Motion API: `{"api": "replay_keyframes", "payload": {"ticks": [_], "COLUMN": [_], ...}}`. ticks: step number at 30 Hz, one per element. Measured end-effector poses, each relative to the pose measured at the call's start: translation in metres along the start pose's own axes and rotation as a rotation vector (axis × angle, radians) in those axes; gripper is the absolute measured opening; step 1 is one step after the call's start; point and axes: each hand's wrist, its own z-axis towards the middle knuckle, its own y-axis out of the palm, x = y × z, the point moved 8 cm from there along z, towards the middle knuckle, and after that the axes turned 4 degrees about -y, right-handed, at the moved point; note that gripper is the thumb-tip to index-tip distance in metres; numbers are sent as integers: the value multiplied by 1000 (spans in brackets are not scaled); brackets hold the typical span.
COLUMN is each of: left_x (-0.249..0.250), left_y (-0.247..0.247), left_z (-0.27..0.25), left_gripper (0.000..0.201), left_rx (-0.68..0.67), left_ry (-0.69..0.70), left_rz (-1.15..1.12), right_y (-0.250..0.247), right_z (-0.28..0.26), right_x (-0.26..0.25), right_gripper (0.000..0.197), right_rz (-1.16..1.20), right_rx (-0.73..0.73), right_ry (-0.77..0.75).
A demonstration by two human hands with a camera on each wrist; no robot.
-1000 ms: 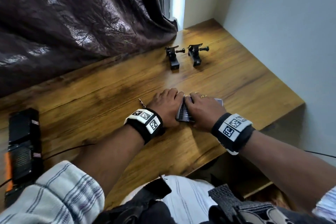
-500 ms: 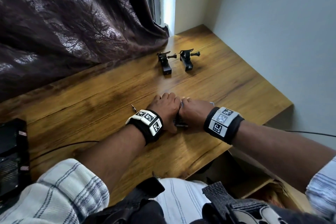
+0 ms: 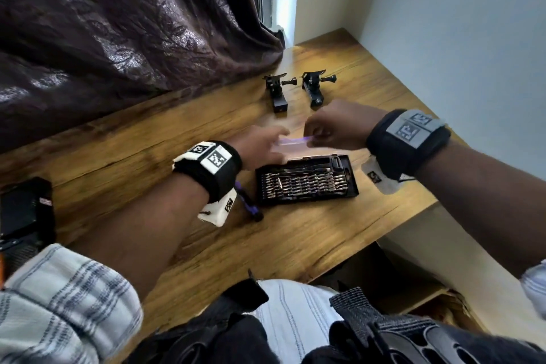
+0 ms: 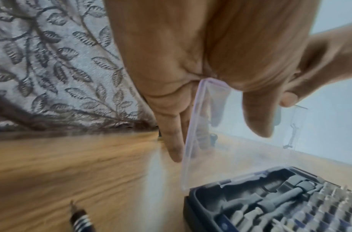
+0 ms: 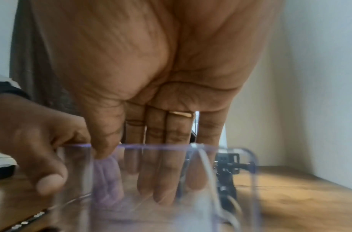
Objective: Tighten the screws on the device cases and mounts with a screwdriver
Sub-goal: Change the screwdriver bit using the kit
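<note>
A black bit case (image 3: 307,183) lies uncovered on the wooden table (image 3: 118,162), with rows of metal bits inside (image 4: 270,200). Both hands hold its clear plastic lid (image 3: 291,143) just above the case's far edge. My left hand (image 3: 260,145) pinches the lid's left end (image 4: 240,141) between thumb and fingers. My right hand (image 3: 334,124) pinches the top edge (image 5: 171,180), thumb in front and fingers behind. A dark screwdriver (image 3: 249,204) lies on the table left of the case, partly under my left wrist (image 4: 79,219). Two black mounts (image 3: 276,91) (image 3: 313,87) stand farther back.
A dark patterned curtain (image 3: 118,23) hangs along the table's far left side. A pale wall (image 3: 458,53) borders the right. A black device (image 3: 23,216) sits at the left edge. An open box (image 3: 437,304) lies below the table's near right corner.
Both hands were pressed on the closed case near the table edge. Now they are raised with the clear lid off, the bits are exposed, and the view has shifted.
</note>
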Motion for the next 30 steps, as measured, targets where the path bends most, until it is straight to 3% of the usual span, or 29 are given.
{"api": "replay_keyframes", "payload": {"ticks": [4, 7, 10, 15, 25, 30], "left_x": [-16, -29, -41, -43, -53, -57], "left_y": [-23, -31, -30, -22, 4, 16], "left_z": [4, 0, -4, -27, -74, -96], "left_gripper": [66, 60, 58, 60, 59, 61], "left_rx": [243, 341, 352, 370, 374, 393], "left_ry": [-83, -153, -206, -174, -186, -192], "left_rz": [-30, -27, 5, 62, 50, 52], "right_y": [-8, -2, 8, 22, 39, 34], "right_z": [20, 37, 51, 61, 52, 21], "right_x": [26, 40, 54, 70, 65, 67], "right_gripper": [29, 23, 23, 31, 52, 42], "right_rz": [18, 42, 40, 20, 70, 173], "right_rx": [77, 122, 121, 65, 46, 152], "right_ry": [96, 126, 149, 186, 177, 206]}}
